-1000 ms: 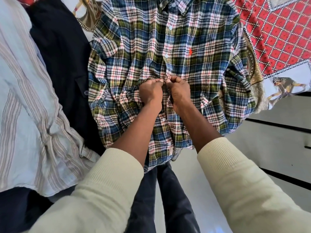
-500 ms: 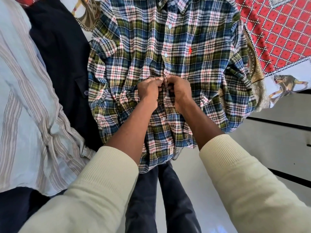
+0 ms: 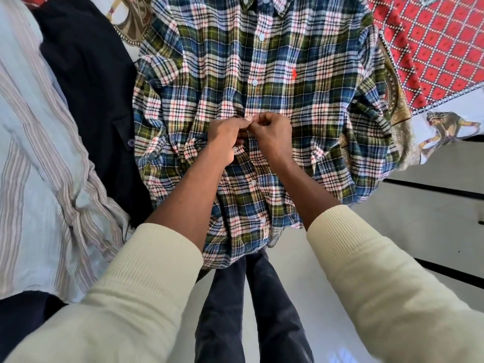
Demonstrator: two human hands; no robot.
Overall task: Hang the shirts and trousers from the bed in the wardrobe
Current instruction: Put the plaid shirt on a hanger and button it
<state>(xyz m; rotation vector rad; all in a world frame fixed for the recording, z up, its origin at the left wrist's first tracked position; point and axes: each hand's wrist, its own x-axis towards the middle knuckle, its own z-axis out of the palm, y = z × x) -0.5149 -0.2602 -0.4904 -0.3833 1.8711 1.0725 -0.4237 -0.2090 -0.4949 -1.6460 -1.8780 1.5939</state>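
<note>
Left hand [image 3: 227, 139]: fingers curling in, thumb and fingertips pinching the button edge of the plaid shirt [image 3: 301, 106] at mid-chest. Right hand [image 3: 273, 132]: fingers curling likewise, pinching the facing edge of the same placket; the two sets of fingertips are meeting over one small white button. Whether that button is through its hole cannot be told.

Plaid shirt: soft, crinkled woven cloth, checked in blue, green, white and red, with a small red emblem beyond and right of the hands. It is lying front-up and spread flat on the bed, collar on the far side of the hands, hem hanging over the near edge; fabric is bunching around the grip. White round buttons are running along the placket above and below the hands.

Cream sleeves [image 3: 146, 279]: ribbed knit, pushed up the forearms.

Dark navy garment [image 3: 91, 87]: matte, lying left of the hands, touching the plaid shirt.

Striped shirt [image 3: 34, 166]: pale blue with brownish stripes, rumpled, farther left.

Bedspread [image 3: 440, 43]: red diamond print with a figured border, right of the hands.
</note>
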